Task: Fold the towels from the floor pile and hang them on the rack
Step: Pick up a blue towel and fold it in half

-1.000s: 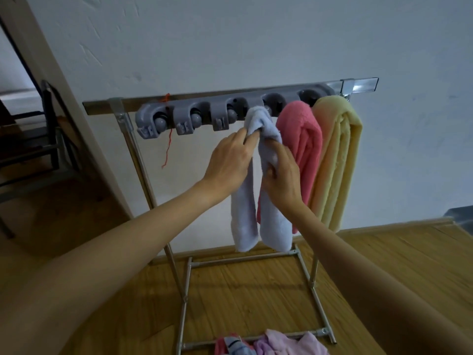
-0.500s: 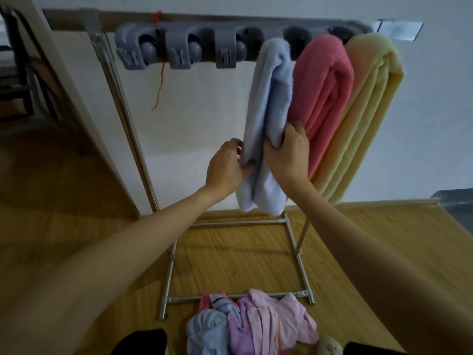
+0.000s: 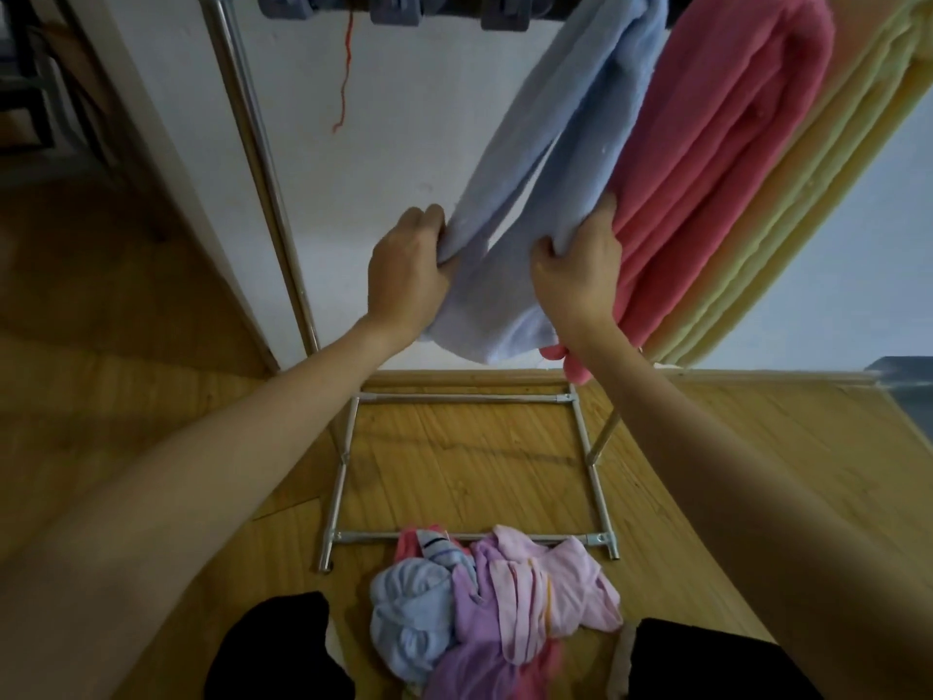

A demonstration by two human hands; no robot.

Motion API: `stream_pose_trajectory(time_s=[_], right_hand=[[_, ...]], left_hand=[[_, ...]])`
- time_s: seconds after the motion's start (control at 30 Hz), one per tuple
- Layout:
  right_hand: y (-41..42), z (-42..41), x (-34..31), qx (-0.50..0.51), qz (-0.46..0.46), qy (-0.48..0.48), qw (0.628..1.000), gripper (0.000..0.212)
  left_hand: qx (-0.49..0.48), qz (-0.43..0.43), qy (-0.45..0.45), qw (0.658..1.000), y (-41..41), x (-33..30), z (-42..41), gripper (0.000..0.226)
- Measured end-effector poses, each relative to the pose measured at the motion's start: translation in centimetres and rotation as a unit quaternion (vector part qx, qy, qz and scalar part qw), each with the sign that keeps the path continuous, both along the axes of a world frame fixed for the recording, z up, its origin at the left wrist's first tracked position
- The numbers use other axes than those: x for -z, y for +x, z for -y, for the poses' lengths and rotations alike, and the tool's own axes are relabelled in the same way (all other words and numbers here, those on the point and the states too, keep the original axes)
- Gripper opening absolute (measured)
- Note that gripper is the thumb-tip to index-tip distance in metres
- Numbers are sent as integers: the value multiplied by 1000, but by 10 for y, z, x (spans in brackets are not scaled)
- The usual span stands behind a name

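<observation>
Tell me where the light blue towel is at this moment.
In the head view the light blue towel hangs from the rack, upper centre, left of the pink towel, its lower end gripped by the left hand and right hand.

Three towels hang side by side on the rack (image 3: 282, 234); the leftmost towel (image 3: 545, 159) hangs between both hands. A towel pile (image 3: 484, 603) lies on the floor (image 3: 464, 462) before the rack's base.

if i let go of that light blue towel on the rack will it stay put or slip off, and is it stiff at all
Probably floppy: the light blue towel drapes in soft folds and bunches where the left hand and right hand hold it. It looks light, like thin plush. It would likely stay on the rack, since both halves hang down to about the same level, though an uneven tug could slide it.
</observation>
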State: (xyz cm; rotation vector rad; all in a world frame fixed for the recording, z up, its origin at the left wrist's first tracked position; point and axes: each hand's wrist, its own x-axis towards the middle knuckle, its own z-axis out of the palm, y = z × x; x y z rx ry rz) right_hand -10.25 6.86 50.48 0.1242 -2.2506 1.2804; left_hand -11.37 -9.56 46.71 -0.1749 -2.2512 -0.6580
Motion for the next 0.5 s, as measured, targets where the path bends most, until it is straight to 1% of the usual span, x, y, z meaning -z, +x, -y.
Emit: stream_pose_trajectory(time_s=[0.03,0.07,0.13,0.2,0.27,0.33,0.4,0.5], right_hand=[[-2,0,2,0,15,-2,1000,44],[-4,-1,5,-13,28,-8,999,36],[-7,-1,8,-71,66,-31,995,6],[-8,0,11,-122,96,-62,986,10],[-5,3,12,-167,121,-100,973,7],[-1,7,14,-186,132,-109,967,7],[0,9,23,-155,119,-80,977,9],[-4,7,40,-52,92,-9,994,18]], left_hand=[[-3,-5,-19,1000,0,2,1,13],[-3,-10,-27,1000,1,3,2,14],[-5,-20,-23,1000,2,2,4,18],[-10,-25,-19,999,3,1,8,21],[-17,-28,-15,999,3,0,13,22],[-25,-36,-4,999,4,-1,16,23],[-26,-47,2,999,5,-2,18,22],[-19,-44,-16,999,7,1,14,12]])
